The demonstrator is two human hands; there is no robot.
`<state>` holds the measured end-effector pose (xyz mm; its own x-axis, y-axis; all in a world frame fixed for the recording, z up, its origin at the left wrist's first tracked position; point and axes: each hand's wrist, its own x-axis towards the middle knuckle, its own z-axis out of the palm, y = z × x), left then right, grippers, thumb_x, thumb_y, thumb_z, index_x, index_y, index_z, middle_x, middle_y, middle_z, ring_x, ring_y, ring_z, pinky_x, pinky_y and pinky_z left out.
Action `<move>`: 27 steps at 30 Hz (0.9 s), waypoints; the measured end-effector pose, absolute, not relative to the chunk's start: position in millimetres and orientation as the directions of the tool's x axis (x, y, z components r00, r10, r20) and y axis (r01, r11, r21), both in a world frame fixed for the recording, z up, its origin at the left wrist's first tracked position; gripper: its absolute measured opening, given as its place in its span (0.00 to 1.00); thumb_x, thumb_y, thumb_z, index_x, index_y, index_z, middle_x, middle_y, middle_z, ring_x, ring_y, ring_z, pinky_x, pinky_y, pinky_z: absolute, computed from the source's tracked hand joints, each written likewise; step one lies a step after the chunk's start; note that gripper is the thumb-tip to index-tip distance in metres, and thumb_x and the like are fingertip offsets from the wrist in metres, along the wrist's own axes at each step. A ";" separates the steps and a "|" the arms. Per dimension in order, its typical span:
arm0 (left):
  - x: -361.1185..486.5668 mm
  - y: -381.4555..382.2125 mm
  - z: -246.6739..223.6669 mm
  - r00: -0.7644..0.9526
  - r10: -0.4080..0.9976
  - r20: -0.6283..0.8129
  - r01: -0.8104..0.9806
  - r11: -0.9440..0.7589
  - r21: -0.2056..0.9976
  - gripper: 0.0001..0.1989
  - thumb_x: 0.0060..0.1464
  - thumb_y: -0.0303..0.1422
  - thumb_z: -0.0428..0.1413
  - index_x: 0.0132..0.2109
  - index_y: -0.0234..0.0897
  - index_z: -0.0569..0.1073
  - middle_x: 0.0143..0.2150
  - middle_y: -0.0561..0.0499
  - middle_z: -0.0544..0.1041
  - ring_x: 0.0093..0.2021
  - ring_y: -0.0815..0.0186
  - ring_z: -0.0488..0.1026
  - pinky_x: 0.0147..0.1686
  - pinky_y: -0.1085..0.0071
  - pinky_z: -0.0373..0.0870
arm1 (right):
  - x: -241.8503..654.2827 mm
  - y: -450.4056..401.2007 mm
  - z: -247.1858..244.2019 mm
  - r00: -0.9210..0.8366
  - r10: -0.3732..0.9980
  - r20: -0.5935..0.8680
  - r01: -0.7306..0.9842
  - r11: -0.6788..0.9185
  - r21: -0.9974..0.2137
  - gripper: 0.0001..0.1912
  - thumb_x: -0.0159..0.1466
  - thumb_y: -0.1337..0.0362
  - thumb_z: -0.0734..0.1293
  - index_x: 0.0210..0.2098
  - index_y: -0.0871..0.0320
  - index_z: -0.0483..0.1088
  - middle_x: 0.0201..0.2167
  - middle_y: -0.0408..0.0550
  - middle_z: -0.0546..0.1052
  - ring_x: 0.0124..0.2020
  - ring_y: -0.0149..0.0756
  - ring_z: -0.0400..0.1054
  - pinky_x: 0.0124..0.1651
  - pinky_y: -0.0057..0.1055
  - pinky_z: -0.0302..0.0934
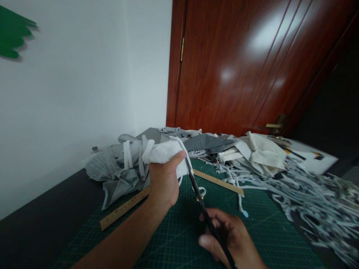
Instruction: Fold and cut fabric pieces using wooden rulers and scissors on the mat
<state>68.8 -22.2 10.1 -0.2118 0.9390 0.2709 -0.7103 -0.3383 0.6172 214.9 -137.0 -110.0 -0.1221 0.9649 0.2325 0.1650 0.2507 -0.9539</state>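
My left hand [165, 177] is closed round a piece of white fabric [164, 151], its thumb on top near the right edge. In my right hand [228, 235] is a pair of black-handled scissors [199, 196], pointing up and away from me. Their blades lie along the fabric's right edge, where a narrow strip [182, 146] stands off; whether the blades are fully closed is hard to see. Below the hands lies a green cutting mat [182, 224] with grid lines. A small white curl of fabric [201, 191] rests on it behind the scissors.
Wooden rulers lie on the mat, one at left [123, 209] and one at right [218, 181]. Grey cloth [112, 164] is heaped at left. Folded cream cloth [265, 153] and a wide pile of cut strips [314, 201] fill the right. A wall and a brown door [224, 67] stand behind.
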 end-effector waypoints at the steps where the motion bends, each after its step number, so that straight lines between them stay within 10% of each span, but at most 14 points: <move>1: 68.6 -22.3 10.3 -0.213 0.938 0.272 -0.714 -0.340 0.612 0.27 0.33 0.25 0.74 0.45 0.38 0.80 0.37 0.54 0.82 0.40 0.61 0.79 0.45 0.66 0.75 | 214.7 -136.8 -108.4 -0.126 0.966 0.227 0.175 0.247 -0.953 0.22 0.60 0.46 0.79 0.40 0.56 0.75 0.20 0.33 0.60 0.19 0.26 0.52 0.22 0.26 0.44; 18: 64.6 -29.0 10.4 -0.001 0.959 0.284 -0.730 -0.195 0.656 0.34 0.33 0.23 0.64 0.53 0.41 0.80 0.42 0.51 0.86 0.51 0.52 0.80 0.45 0.65 0.71 | 216.3 -134.5 -120.7 -0.066 0.929 0.363 0.136 0.369 -0.919 0.18 0.60 0.51 0.80 0.43 0.53 0.78 0.19 0.33 0.61 0.20 0.26 0.49 0.23 0.28 0.41; 27: 63.9 -29.8 6.0 0.149 0.932 0.331 -0.663 -0.154 0.732 0.39 0.34 0.22 0.62 0.59 0.42 0.78 0.53 0.48 0.84 0.58 0.47 0.77 0.60 0.55 0.68 | 217.7 -135.3 -117.5 -0.071 0.936 0.345 0.069 0.350 -0.934 0.20 0.60 0.50 0.79 0.45 0.52 0.78 0.22 0.34 0.59 0.23 0.29 0.48 0.26 0.29 0.41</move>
<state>63.9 -29.8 6.0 0.1490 0.9317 0.3313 -0.6633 -0.1543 0.7323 217.7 -135.3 -117.5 -0.0708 0.9360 0.3449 0.0694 0.3496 -0.9343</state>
